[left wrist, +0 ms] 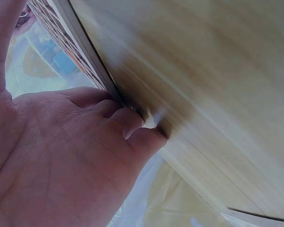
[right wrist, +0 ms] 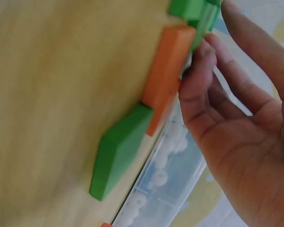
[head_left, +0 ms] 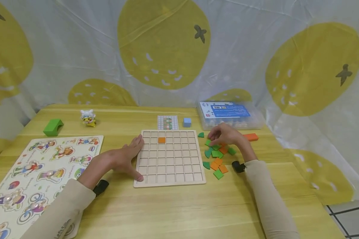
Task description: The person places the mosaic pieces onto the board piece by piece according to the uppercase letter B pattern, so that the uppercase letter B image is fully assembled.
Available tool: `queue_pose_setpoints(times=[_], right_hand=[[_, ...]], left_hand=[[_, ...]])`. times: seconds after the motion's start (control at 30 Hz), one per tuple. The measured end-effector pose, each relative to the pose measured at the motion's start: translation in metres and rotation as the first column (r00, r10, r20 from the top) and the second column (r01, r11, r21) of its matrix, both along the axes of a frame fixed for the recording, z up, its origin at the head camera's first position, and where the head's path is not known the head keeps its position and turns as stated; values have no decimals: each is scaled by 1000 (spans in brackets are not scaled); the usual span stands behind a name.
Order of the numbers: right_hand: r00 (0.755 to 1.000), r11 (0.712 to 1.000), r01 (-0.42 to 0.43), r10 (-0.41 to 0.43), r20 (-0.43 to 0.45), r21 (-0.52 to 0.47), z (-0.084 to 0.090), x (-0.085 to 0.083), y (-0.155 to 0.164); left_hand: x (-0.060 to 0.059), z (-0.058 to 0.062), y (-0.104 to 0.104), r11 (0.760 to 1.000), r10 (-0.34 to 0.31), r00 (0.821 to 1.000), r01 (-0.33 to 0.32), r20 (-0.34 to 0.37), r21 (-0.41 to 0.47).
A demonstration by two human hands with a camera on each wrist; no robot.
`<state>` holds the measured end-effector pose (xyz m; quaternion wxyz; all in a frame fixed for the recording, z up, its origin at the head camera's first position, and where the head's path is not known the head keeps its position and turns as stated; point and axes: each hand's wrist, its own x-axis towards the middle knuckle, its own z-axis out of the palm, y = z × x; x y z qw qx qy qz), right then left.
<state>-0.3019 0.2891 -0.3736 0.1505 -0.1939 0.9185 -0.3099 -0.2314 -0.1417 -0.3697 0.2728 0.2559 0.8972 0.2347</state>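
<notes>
Right hand [head_left: 224, 135] hides some tiles [head_left: 217, 154] (grip unclear).

The grid board [head_left: 169, 157] lies mid-table, a peg puzzle [head_left: 33, 179] to its left, loose tiles [head_left: 216, 154] to its right, a plastic box [head_left: 227, 114] behind those.
</notes>
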Motion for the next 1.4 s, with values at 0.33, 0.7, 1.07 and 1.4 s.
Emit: queue_pose_setpoints(times=[0.33,0.7,1.07,1.4], right_hand=[[997,997,71,-72,18,23,-2,1,-8],[999,1000,30,-30,-18,1,2,2,-16],[997,967,-72,74,-2,-245,27,5,-108],[993,988,121,-118,31,-101,6,-7,-154]], left_hand=[[0,0,-2,1000,5,1000,-5,-11,-20],[1,2,-4,1000,12,1000,-12,3,-16],[2,2,-8,999,20,1000,-20,9,-26],[2,1,0,1000,20,1000,-20,-2,-21]])
